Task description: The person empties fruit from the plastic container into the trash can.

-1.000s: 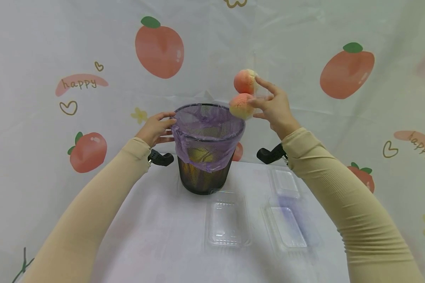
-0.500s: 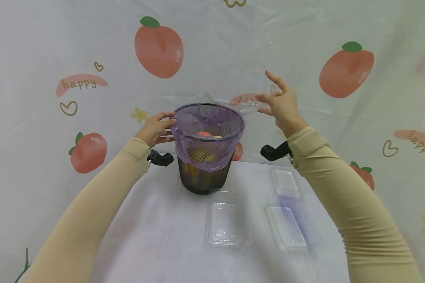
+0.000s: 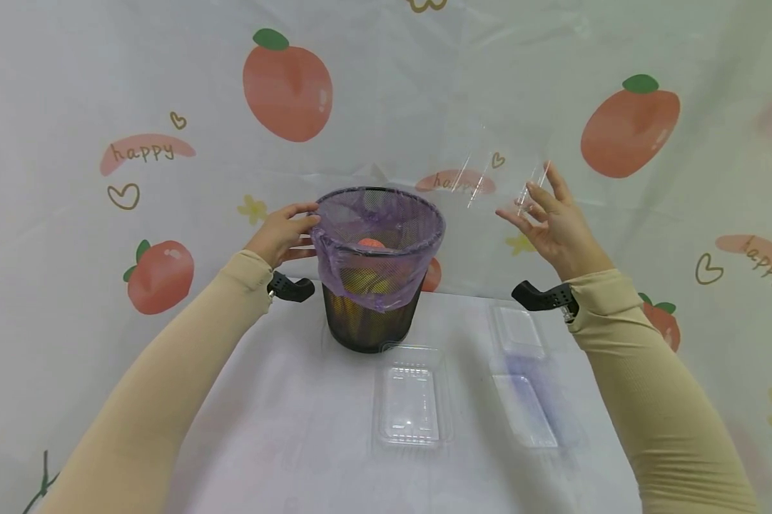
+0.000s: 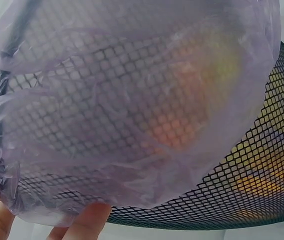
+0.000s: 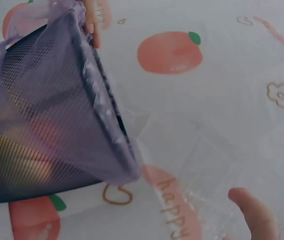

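Note:
A black mesh wastebasket stands upright, lined with a purple plastic bag folded over its rim. My left hand grips the rim on the left side through the bag. Inside, part of a peach-like fruit shows, and yellow things show through the mesh. My right hand holds a clear plastic container in the air to the right of the basket. No fruit is visible in this container. In the right wrist view one finger shows beside its faint edges.
A clear plastic container lies on the white table in front of the basket. More clear containers, one at the back and one nearer, lie on the right. A white printed cloth hangs behind.
Two peach-like fruits beside my right hand have dropped into the wastebasket. My right hand has then moved right, away from the basket, with the clear container. My left hand has stayed on the rim.

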`<action>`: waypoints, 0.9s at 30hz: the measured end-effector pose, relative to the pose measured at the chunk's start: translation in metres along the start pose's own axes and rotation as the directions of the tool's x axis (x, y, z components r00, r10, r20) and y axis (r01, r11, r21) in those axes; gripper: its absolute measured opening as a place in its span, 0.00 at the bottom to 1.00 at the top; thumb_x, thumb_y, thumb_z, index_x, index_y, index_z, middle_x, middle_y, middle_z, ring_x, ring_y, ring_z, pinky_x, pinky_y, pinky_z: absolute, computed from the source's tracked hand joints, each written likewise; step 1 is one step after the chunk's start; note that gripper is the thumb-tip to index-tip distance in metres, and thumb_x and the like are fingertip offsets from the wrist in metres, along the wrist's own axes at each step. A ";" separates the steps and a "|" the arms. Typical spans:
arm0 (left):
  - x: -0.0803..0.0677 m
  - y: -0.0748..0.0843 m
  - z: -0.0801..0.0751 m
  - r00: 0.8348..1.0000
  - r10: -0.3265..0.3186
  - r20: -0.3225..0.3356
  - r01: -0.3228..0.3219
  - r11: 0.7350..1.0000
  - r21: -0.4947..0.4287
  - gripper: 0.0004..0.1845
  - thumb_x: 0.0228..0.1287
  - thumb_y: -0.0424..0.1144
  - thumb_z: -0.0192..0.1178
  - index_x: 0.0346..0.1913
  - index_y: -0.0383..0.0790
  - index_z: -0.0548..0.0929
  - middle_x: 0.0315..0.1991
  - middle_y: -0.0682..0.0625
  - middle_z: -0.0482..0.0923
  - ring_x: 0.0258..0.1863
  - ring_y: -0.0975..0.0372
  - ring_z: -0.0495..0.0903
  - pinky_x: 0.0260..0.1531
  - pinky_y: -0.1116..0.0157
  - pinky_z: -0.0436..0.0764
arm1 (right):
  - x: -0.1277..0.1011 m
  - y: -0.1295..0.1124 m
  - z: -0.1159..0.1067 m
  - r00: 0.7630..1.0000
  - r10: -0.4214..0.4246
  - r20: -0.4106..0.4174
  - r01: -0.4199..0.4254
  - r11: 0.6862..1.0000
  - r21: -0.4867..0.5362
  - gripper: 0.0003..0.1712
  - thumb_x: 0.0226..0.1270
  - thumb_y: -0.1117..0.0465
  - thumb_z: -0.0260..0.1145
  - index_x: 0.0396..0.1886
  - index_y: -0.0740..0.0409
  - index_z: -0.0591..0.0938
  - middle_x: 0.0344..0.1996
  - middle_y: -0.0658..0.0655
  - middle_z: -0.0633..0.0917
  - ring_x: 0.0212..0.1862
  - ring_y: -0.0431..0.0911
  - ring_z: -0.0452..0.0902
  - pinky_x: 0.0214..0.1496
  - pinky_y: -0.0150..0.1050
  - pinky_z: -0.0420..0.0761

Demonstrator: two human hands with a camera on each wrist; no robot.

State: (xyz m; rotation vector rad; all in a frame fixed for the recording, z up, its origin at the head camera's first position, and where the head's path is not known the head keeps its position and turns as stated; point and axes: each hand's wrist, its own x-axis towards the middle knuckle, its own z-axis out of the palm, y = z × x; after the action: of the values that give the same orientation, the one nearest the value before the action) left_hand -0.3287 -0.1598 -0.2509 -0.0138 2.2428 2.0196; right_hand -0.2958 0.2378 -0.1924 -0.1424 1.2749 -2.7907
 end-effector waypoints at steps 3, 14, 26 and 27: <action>0.001 0.000 0.000 1.000 -0.002 -0.001 0.002 1.000 0.003 0.27 0.76 0.43 0.49 0.75 0.52 0.60 0.44 0.51 0.71 0.32 0.67 0.79 0.41 0.68 0.85 | -0.003 0.001 -0.019 0.998 0.059 0.000 -0.059 0.994 0.097 0.39 0.69 0.70 0.60 0.68 0.24 0.68 0.76 0.42 0.44 0.78 0.42 0.35 0.59 0.49 0.79; 0.001 -0.001 -0.001 1.000 -0.004 0.000 0.004 1.000 -0.006 0.27 0.75 0.43 0.49 0.74 0.52 0.61 0.43 0.52 0.71 0.32 0.67 0.79 0.41 0.67 0.86 | -0.017 0.018 -0.069 0.977 0.211 0.024 -0.212 0.964 0.161 0.38 0.70 0.67 0.58 0.69 0.22 0.65 0.75 0.39 0.32 0.78 0.43 0.39 0.64 0.44 0.76; 0.001 -0.002 -0.001 1.000 0.011 0.009 -0.011 1.000 -0.008 0.28 0.75 0.43 0.50 0.74 0.52 0.61 0.41 0.52 0.72 0.32 0.67 0.79 0.40 0.67 0.85 | -0.016 0.052 -0.109 0.956 0.293 -0.009 -0.293 0.956 0.031 0.42 0.75 0.67 0.52 0.75 0.23 0.50 0.75 0.53 0.42 0.78 0.47 0.34 0.54 0.40 0.84; 0.001 -0.002 -0.001 1.000 0.011 0.008 -0.011 1.000 -0.006 0.28 0.75 0.43 0.50 0.74 0.52 0.61 0.41 0.52 0.72 0.32 0.67 0.79 0.40 0.67 0.85 | -0.016 0.056 -0.112 0.955 0.298 -0.011 -0.298 0.955 0.001 0.42 0.75 0.66 0.51 0.76 0.24 0.48 0.75 0.55 0.41 0.78 0.49 0.34 0.54 0.39 0.83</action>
State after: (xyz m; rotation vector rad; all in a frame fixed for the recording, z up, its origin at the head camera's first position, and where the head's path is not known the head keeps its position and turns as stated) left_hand -0.3300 -0.1604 -0.2526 0.0069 2.2371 2.0282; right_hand -0.2915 0.2869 -0.3081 0.0617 1.1876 -2.5368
